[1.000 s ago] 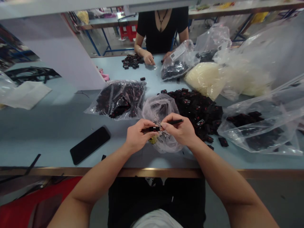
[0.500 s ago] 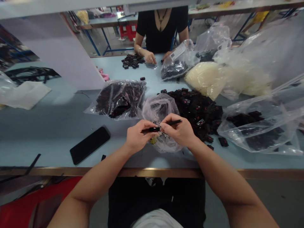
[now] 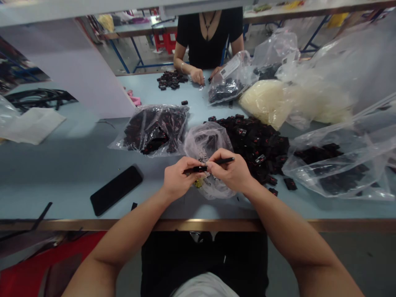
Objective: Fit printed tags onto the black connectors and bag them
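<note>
My left hand (image 3: 178, 177) is closed, pinching a small black rectangular piece (image 3: 201, 168) between thumb and fingers. Opposite it, my right hand (image 3: 230, 171) is closed around a slim black pen-like tool (image 3: 225, 160), which points up to the right. The right thumb and fingertip meet at the near end of the black piece; whether a tiny part is pinched there is too small to tell. Under both hands lies an open clear plastic bag (image 3: 208, 138) with small pale bits in it. A heap of black pieces (image 3: 260, 144) lies just right of the bag.
Left of my hands are a filled plastic bag (image 3: 154, 128) of black pieces and a black phone (image 3: 116, 189). Plastic bags (image 3: 340, 173) crowd the right side, near a bag of cream-coloured material (image 3: 267, 101). Across the table (image 3: 74, 165), a co-worker's hand (image 3: 197, 76) works beside another black pile.
My hands stay together at almost the same spot, with the right fingertips shifted slightly against the black piece. The view has drifted a little. The co-worker's hand has moved slightly.
</note>
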A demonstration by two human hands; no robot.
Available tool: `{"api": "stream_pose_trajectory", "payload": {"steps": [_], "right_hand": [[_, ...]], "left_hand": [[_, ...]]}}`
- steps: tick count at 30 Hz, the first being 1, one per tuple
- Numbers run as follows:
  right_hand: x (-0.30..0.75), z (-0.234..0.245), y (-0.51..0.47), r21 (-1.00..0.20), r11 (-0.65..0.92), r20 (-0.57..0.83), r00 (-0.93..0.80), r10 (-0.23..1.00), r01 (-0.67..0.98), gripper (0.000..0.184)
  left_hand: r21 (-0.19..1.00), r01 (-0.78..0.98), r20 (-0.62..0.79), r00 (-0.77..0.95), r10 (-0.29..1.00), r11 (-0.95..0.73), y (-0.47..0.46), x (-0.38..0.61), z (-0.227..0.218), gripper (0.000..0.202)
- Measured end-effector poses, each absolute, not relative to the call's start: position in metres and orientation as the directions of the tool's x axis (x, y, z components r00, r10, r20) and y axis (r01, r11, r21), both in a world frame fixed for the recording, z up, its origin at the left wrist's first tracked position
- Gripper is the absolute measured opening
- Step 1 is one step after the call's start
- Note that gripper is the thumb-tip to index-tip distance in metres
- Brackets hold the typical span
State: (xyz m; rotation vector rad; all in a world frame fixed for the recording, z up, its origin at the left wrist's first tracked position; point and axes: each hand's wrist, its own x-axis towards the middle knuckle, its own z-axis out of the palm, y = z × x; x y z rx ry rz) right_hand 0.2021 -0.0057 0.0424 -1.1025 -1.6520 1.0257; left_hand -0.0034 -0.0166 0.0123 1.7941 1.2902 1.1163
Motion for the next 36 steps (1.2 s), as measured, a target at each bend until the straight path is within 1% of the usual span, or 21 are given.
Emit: {"api": "stream_pose_trajectory", "payload": {"steps": [5, 8, 12, 27, 36], "right_hand": [[0.203, 0.0431, -0.0055, -0.965, 0.222, 0.194, -0.192, 0.962, 0.138, 0.016], [0.2023, 0.0428, -0.0059, -0.974, 0.203, 0.181, -0.194, 0.964, 0.101, 0.016], [0.2011, 0.0425, -0.0058, -0.976, 0.202, 0.183, -0.195, 0.964, 0.082, 0.016], [0.2004, 0.0415, -0.0058, -0.972, 0.2, 0.174, -0.196, 0.965, 0.124, 0.017], [0.2003, 0.0395, -0.0053, -0.943, 0.193, 0.15, -0.172, 0.974, 0.27, 0.019]], "left_hand": [[0.878, 0.35, 0.281, 0.178, 0.943, -0.327, -0.015, -0.0051, 0.0138, 0.034], [0.876, 0.369, 0.259, 0.182, 0.949, -0.31, -0.0153, -0.0047, 0.0139, 0.037], [0.87, 0.383, 0.256, 0.187, 0.948, -0.31, -0.0162, -0.0036, 0.0143, 0.035], [0.849, 0.403, 0.29, 0.183, 0.939, -0.341, -0.017, -0.0041, 0.013, 0.032], [0.821, 0.456, 0.298, 0.171, 0.939, -0.343, -0.0175, -0.0037, 0.0095, 0.029]]}}
